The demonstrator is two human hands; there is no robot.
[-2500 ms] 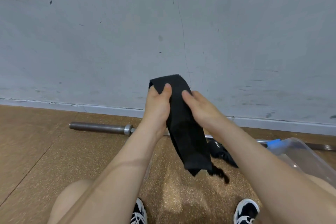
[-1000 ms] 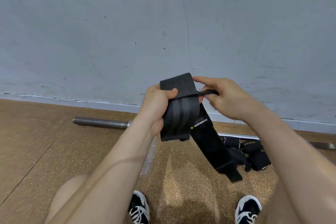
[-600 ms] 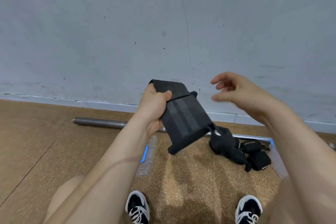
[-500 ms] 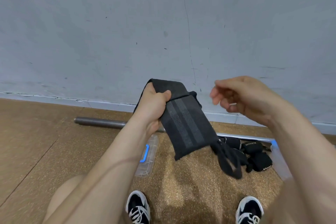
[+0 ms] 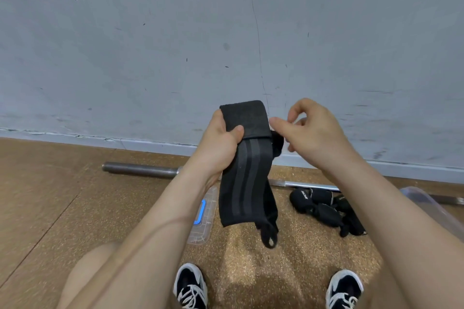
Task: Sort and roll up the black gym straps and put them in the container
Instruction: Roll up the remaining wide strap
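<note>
Left hand [image 5: 218, 148] clenches the raised black strap [image 5: 247, 178]; right hand [image 5: 313, 133] curls at its upper edge, grasp unclear. Below the strap: cork floor [image 5: 75, 208], barbell [image 5: 140, 170]; grey wall [image 5: 175, 45] behind.

Your left hand [image 5: 218, 148] and right hand [image 5: 313, 133] are bare, and so are your arms [image 5: 155, 228]. One knee [image 5: 85, 273] is bare too. You wear black shoes [image 5: 190, 286] with white laces.

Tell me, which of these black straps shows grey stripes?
The strap gripped in the left hand, hanging unrolled. The straps on the floor are bundled and show no stripes.
</note>
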